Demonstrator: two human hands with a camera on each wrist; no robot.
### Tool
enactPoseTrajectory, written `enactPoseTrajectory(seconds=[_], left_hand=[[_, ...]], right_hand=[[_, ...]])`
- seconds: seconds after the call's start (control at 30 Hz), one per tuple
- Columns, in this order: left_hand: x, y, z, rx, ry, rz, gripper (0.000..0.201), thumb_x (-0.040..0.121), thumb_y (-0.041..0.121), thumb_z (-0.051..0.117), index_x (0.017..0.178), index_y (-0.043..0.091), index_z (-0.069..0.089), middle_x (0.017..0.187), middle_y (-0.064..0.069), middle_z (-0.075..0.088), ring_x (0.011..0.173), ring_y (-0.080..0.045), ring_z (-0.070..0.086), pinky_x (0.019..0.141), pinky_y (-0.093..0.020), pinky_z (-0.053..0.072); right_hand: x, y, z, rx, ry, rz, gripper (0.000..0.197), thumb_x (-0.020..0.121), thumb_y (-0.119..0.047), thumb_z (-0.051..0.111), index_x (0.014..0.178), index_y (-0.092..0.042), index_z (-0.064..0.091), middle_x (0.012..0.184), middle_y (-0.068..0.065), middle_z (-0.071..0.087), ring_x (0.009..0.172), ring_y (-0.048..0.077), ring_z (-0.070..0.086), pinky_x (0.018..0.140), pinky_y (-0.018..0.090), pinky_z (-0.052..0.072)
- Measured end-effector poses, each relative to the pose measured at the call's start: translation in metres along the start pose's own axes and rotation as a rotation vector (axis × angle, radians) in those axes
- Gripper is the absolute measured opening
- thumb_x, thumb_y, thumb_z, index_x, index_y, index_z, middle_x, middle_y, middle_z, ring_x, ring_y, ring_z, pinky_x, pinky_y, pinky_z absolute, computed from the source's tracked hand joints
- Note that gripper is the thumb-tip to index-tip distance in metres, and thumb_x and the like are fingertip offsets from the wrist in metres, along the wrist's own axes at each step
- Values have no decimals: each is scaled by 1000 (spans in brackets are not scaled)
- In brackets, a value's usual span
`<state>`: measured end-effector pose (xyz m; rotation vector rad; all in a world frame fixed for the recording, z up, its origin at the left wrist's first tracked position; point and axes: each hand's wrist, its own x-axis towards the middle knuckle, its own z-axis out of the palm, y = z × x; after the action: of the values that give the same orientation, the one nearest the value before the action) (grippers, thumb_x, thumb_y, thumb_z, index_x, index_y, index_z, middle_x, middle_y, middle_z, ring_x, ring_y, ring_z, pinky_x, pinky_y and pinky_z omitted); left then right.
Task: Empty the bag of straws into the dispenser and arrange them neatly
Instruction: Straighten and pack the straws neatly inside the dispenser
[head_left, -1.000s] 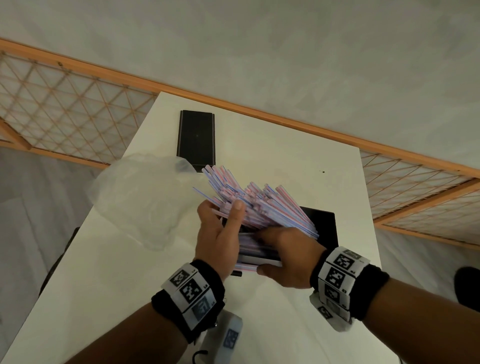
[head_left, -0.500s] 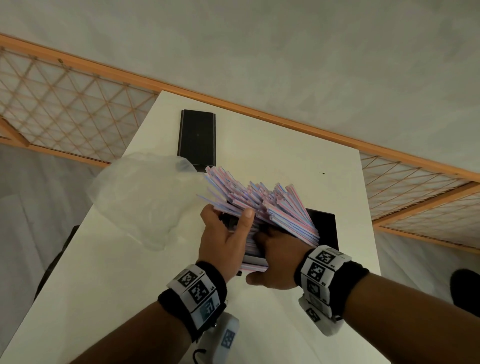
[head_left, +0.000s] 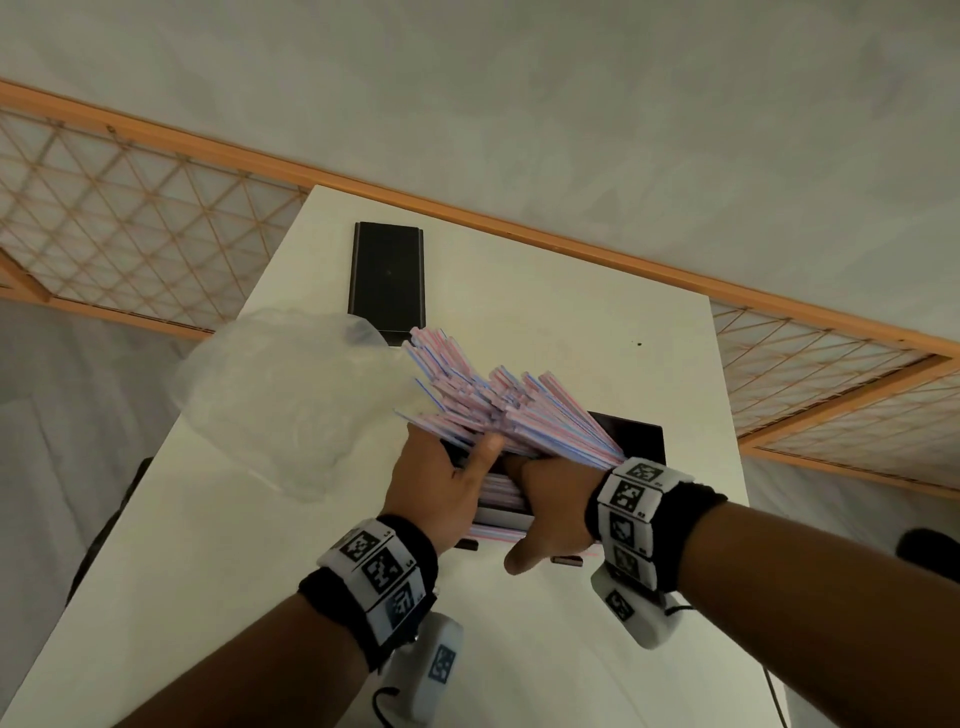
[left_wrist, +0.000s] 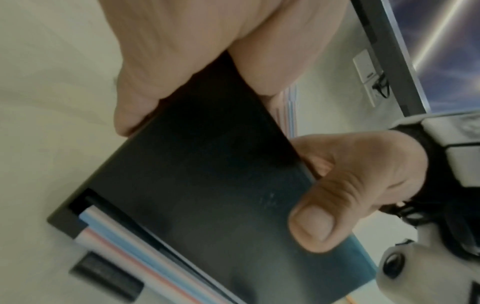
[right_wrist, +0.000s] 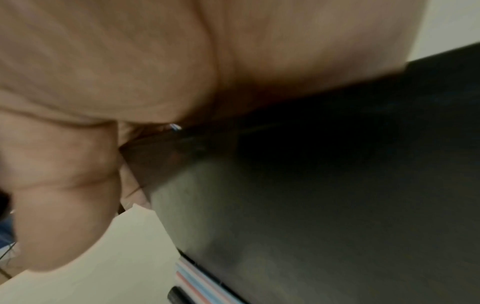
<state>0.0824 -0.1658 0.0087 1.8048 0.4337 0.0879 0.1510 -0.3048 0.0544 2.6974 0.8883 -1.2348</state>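
Observation:
A fanned bundle of pink, blue and white straws (head_left: 509, 405) sticks up out of the black dispenser (head_left: 639, 441) near the table's right edge. My left hand (head_left: 441, 488) grips the bundle's left side at the dispenser's mouth, thumb across the front. My right hand (head_left: 550, 514) pinches the dispenser's front wall (left_wrist: 207, 185), its thumb (left_wrist: 311, 224) outside and its fingers curled over the top edge among the straws. A few straws (left_wrist: 116, 240) show in the bottom slot, and the same straws (right_wrist: 200, 275) appear in the right wrist view. The empty clear bag (head_left: 280, 395) lies to the left.
A black rectangular lid (head_left: 387, 275) lies flat at the far end of the white table (head_left: 571, 312). The bag overhangs the table's left edge. A wooden lattice rail (head_left: 130, 218) runs behind the table. The dispenser stands close to the right edge.
My right hand has slid left from under the bundle onto the dispenser's front. Both hands have drawn together, and the fan of straws now stands more upright.

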Motion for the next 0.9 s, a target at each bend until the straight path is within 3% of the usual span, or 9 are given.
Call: enactPoseTrajectory(seconds=[0.07,0.2,0.37,0.5,0.57,0.63,0.73,0.8,0.9], left_hand=[[1,-2,-5,36,-21,-10,46,90,33,72,128,23,49,118,7,65,107,-9,60,91,-23,44],[2,-9,-10,154,-148,12,45,92,38,67,131,21,51,119,7,65,110,-12,61,91,-26,45],[5,-11,-14,208,-217,50,37,101,32,55,136,19,53,128,0,60,121,-20,56,99,-33,43],[4,-6,-22,250,-240,-43,33,103,21,50,135,17,47,123,-1,57,113,-21,53,91,-27,37],[5,-5,-23,304,-274,-71,26,102,17,49,127,15,49,116,-4,56,104,-23,53,86,-28,37],[6,-3,-25,355,-312,-81,8,100,12,48,107,12,50,101,-5,53,86,-19,50,74,-28,37],[5,1,-25,416,-376,-95,13,95,1,45,83,7,44,75,-3,39,63,-16,32,56,-28,21],[5,4,-25,420,-393,-98,16,92,-3,44,80,8,45,73,-10,36,64,-19,27,54,-28,15],[5,7,-25,420,-392,-96,16,95,-2,42,82,8,42,74,-9,35,64,-18,25,54,-29,18]], right_hand=[[-1,7,-7,14,-31,5,80,60,-59,81,127,-26,52,115,-6,65,107,20,62,93,32,50],[-4,20,-13,-29,-147,80,60,58,-68,77,99,-29,58,94,-9,65,91,19,62,83,32,53],[5,12,1,33,-105,42,74,55,-70,73,117,-31,59,106,-9,67,99,18,63,92,34,52],[10,13,8,22,-137,39,86,43,-78,63,116,-33,61,102,-8,70,95,18,65,92,37,53],[10,12,10,9,-133,33,81,46,-77,66,113,-31,61,100,-8,70,93,18,65,90,36,54],[8,11,11,5,-125,8,73,52,-73,71,112,-31,62,99,-8,69,92,17,64,89,34,53],[2,11,14,-35,-92,-9,67,54,-74,66,101,-27,69,86,-6,73,82,14,67,82,31,55],[-1,12,18,-65,-43,-25,64,54,-76,61,95,-27,66,76,-6,73,73,10,67,75,29,56],[-3,14,22,-17,-28,-9,64,52,-80,58,101,-39,51,79,-6,73,76,12,68,77,32,57]])
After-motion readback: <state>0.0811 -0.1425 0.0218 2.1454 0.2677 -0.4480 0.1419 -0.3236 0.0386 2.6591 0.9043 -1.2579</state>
